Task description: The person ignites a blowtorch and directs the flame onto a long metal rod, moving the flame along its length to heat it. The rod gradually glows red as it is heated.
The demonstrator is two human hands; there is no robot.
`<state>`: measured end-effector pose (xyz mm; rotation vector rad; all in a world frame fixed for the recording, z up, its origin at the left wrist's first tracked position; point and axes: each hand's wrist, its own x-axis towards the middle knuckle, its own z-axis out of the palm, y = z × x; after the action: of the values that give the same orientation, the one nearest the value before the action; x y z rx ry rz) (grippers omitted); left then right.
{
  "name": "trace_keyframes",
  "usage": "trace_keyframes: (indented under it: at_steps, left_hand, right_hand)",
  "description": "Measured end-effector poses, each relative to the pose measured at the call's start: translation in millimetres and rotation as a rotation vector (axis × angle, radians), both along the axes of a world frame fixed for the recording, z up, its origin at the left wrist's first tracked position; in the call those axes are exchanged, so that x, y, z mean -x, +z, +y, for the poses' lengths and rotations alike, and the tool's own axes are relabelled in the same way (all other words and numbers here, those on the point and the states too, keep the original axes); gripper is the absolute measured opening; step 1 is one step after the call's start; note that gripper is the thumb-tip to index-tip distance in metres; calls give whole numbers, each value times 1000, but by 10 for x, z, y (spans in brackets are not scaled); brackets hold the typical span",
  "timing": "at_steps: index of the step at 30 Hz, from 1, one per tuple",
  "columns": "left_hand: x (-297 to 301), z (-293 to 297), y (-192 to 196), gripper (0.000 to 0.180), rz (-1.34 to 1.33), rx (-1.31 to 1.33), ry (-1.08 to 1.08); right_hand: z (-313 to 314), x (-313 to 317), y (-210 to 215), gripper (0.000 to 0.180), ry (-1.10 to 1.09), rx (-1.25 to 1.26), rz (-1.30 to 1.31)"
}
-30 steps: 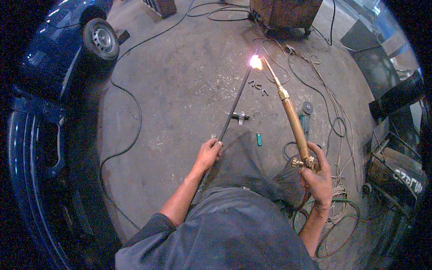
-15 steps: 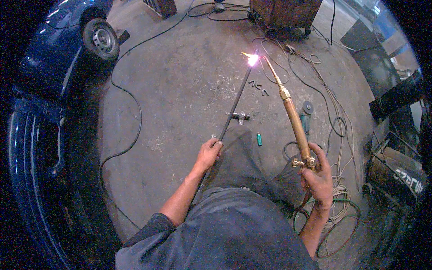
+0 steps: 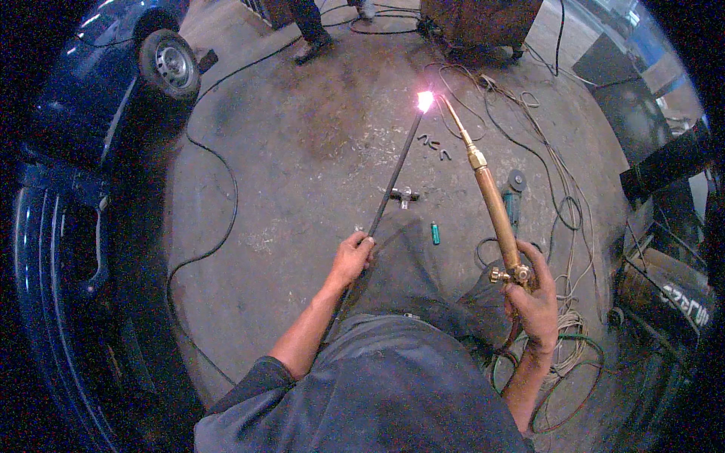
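My left hand (image 3: 353, 258) is closed round a long dark metal rod (image 3: 396, 175) that slants up and away from me. The rod's far end glows white-pink in the torch flame (image 3: 425, 101). In my right hand (image 3: 535, 302) is a brass gas torch (image 3: 495, 202), gripped at its valve end, with its thin bent tip beside the glowing rod end. Several small bent metal pieces (image 3: 434, 143) lie on the floor below the flame. A hammer (image 3: 405, 196) lies just right of the rod, and a green lighter (image 3: 435, 232) is near my knees.
A teal angle grinder (image 3: 513, 198) lies right of the torch. Hoses and cables (image 3: 563, 208) run along the right. A blue car body (image 3: 83, 98) with a wheel (image 3: 169, 65) stands left. A rusty wheeled cabinet (image 3: 477, 26) and another person's leg (image 3: 308, 29) are at the far side.
Another person's leg and shoe have come into view at the far side. The orange lick of flame left of the glow is gone. My hands, rod and torch stay nearly still.
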<state>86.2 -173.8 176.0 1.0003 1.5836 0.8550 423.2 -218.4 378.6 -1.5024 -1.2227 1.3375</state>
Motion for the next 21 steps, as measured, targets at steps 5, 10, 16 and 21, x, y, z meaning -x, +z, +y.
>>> trace_keyframes:
  at_steps: [5,10,16,21]
  left_hand:
    - [-45,1,-40,26,-27,-3,11]
    - [-81,9,-57,24,-53,-20,26]
    - [-108,24,-74,23,-41,-16,46]
    - [-113,27,-148,23,-39,5,52]
  right_hand:
    - [16,7,37,66,-2,7,-27]
    - [7,-26,-31,67,-12,-3,8]
    - [16,-42,15,68,1,13,1]
    - [24,-63,-42,67,21,-16,-9]
